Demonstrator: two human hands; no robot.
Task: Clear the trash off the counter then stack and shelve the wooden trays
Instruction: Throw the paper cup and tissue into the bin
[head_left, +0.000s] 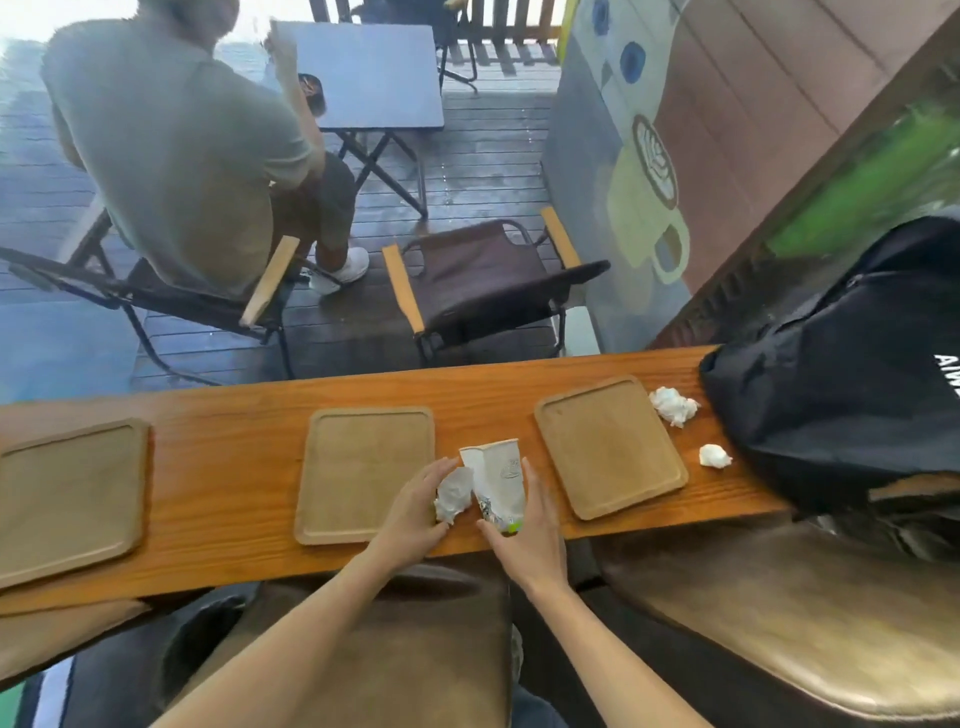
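Three empty wooden trays lie along the counter (234, 467): a left tray (67, 493), a middle tray (358, 467) and a right tray (608, 441). Between the middle and right trays stands a white paper cup (498, 480), squashed at its rim. My right hand (530, 535) grips the cup near its base. My left hand (415, 512) holds a crumpled napkin (453, 493) right beside the cup. Two more crumpled napkins lie right of the right tray, a larger napkin (674, 406) at the back and a smaller napkin (714, 456) nearer me.
A black bag (841, 374) sits on the counter's right end, close to the two napkins. Brown stools (779, 613) stand under the counter's near edge. Beyond the counter a person (176, 145) sits on a folding chair beside a free chair (483, 280) and a small table (369, 73).
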